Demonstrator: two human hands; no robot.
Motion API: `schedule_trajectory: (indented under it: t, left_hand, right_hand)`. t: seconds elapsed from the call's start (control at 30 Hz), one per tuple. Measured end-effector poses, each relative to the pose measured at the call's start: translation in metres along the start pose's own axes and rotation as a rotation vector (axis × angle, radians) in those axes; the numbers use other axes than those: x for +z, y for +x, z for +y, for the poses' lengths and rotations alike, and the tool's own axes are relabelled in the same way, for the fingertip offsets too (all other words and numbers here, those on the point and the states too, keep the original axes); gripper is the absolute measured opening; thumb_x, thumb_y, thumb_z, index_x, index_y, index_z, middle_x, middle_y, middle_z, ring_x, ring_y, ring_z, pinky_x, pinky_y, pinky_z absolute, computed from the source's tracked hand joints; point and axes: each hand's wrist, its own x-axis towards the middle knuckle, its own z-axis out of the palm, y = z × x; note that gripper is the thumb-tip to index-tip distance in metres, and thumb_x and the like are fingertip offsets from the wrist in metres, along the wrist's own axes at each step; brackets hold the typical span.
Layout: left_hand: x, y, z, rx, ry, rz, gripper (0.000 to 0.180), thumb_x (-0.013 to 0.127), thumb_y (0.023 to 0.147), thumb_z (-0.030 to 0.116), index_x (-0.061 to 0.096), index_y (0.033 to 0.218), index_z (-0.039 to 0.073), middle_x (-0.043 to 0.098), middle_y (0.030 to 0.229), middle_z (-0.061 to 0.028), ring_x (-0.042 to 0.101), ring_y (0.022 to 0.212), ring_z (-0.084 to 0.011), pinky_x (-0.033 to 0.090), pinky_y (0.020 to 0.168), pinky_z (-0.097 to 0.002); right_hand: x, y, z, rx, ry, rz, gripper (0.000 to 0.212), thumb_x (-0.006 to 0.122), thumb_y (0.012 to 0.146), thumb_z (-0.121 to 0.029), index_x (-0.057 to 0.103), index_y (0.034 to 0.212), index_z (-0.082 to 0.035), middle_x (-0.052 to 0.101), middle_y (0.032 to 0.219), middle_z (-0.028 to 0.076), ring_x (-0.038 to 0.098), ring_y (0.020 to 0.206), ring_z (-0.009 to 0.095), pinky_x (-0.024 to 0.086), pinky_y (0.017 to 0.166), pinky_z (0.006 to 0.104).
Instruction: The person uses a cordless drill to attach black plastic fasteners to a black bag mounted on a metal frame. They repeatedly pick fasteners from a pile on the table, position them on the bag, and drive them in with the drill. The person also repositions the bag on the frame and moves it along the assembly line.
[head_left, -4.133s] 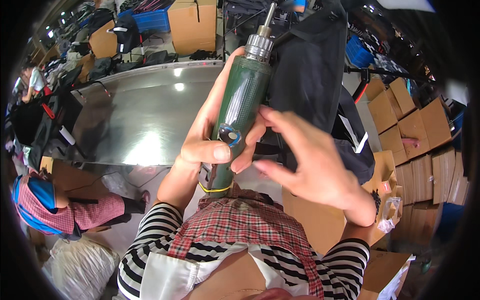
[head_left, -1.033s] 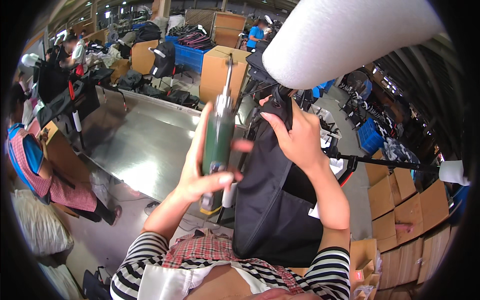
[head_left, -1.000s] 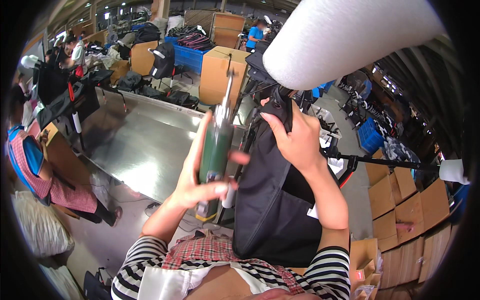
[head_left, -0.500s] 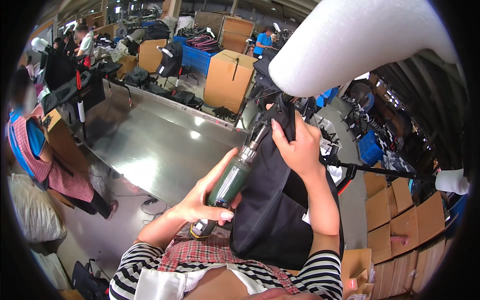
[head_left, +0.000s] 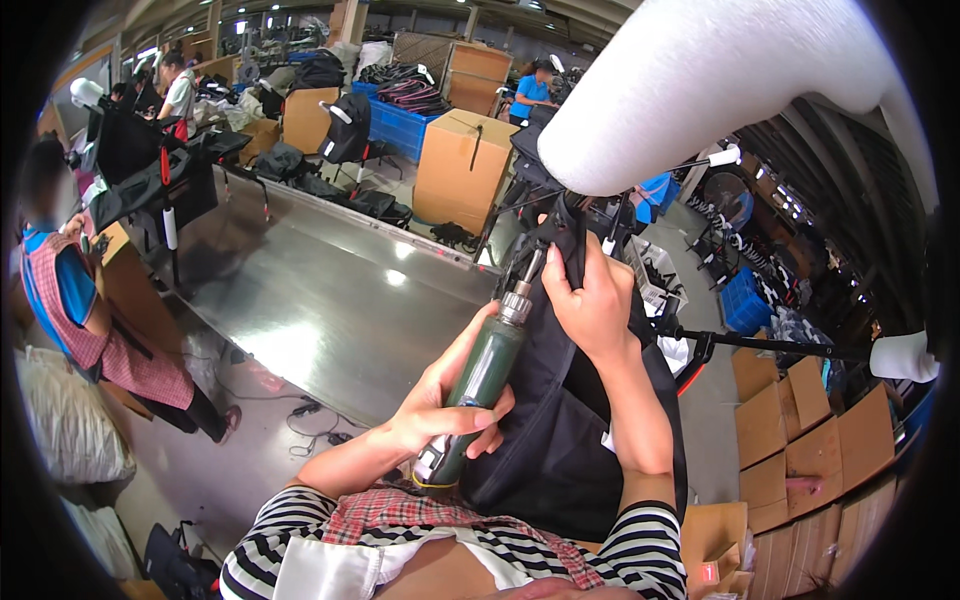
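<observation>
My left hand is wrapped round a dark green power screwdriver, tilted with its metal bit up and away from me. The bit's tip meets a black fitting on a frame by the top of a black fabric piece; the exact contact is too small to make out. My right hand grips the upper edge of that fabric beside the tip, thumb on the near side. Over it looms a thick white foam-covered tube. Most of the fabric hangs down against my front.
A shiny metal table spreads ahead to the left. Beyond it stand a cardboard box and a blue crate. A co-worker in a checked apron stands at left. Open cartons lie at right, below a black bar.
The screwdriver and my left hand have moved a little up and to the right, bringing the bit closer to my right thumb. My right hand keeps its grip on the fabric.
</observation>
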Motion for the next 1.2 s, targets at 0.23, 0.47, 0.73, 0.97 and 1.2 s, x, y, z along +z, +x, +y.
schedule_trajectory:
  t: [0.23,0.47,0.73,0.97,1.2]
  left_hand:
    - [-0.011,-0.005,-0.012,-0.057,-0.347,-0.089,0.104,0.063,0.086,0.006,-0.004,0.160,0.035,0.050,0.090,-0.0120,0.056,0.053,-0.0174,0.051,0.064,-0.0361]
    - [-0.024,-0.008,-0.019,-0.067,-0.503,-0.129,0.078,0.063,0.086,0.007,0.027,0.152,0.025,0.047,0.089,-0.0137,0.056,0.051,-0.0213,0.050,0.058,-0.0391]
    - [-0.086,-0.111,0.001,-0.703,0.375,0.357,0.096,0.075,0.084,0.037,0.020,0.161,0.023,0.059,0.094,-0.0170,0.062,0.067,-0.0217,0.054,0.055,-0.0323]
    - [-0.121,-0.048,-0.094,-0.991,1.189,-0.728,0.047,0.069,0.093,0.032,0.064,0.123,-0.004,0.064,0.128,-0.0184,0.063,0.115,-0.0255,0.048,0.100,-0.0372]
    - [-0.012,0.049,-0.041,-0.866,0.394,-0.493,0.093,0.077,0.082,0.039,0.028,0.149,-0.003,0.061,0.095,-0.0182,0.058,0.066,-0.0176,0.044,0.057,-0.0287]
  right_hand:
    - [0.003,-0.001,-0.002,-0.021,0.035,0.052,0.024,0.068,0.088,-0.003,0.063,0.111,0.003,0.069,0.075,0.017,0.069,0.061,0.031,0.052,0.054,0.0371]
    - [-0.016,-0.003,-0.007,0.122,0.043,-0.078,0.033,0.070,0.089,-0.008,0.061,0.118,0.003,0.068,0.079,0.021,0.071,0.069,0.032,0.054,0.061,0.0375]
    - [-0.193,-0.108,0.038,0.787,-0.006,-0.146,0.051,0.072,0.091,-0.034,0.060,0.126,0.001,0.072,0.111,0.020,0.070,0.105,0.035,0.054,0.092,0.0383]
    - [-0.244,-0.278,0.024,1.547,0.086,-0.310,0.091,0.040,0.094,-0.075,0.051,0.139,0.003,0.059,0.134,0.021,0.060,0.121,0.029,0.047,0.102,0.0392]
    - [-0.274,-0.286,0.001,1.375,0.553,0.580,0.069,0.044,0.103,-0.054,0.050,0.135,0.006,0.068,0.117,0.019,0.070,0.097,0.023,0.058,0.088,0.0347]
